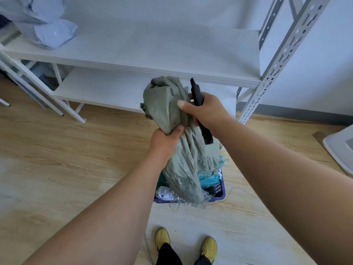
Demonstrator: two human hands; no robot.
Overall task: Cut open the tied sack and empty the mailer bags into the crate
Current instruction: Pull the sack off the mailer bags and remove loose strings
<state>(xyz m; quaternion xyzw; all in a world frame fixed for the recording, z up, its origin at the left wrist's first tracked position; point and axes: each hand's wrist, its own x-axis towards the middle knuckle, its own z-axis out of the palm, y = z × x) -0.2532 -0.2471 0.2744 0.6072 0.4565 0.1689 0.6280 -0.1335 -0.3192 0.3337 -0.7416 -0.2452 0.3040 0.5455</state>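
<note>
We stand on a wood-look floor (pixel 57 150) with bare boards open to our left and behind the crate. A white metal shelf unit (pixel 152 54) fills the far side, its front edge just beyond the raised sack, its perforated upright (pixel 271 64) closing off the right. Pale blue mailer parcels (pixel 51 33) sit at the shelf's left end, cut off by the frame. A white bin (pixel 340 148) is clipped at the right edge.

The grey-green woven sack (pixel 172 115) hangs limp and crumpled, its frayed mouth drooping into the purple crate (pixel 219 190), most of which it hides. Teal and white mailer bags (pixel 208 179) show inside.

Our left hand (pixel 164 142) grips the bunched sack at mid-height. Our right hand (pixel 206 109) clamps the upper folds together with a black cutter (pixel 198 104); its blade is hard to make out.
</note>
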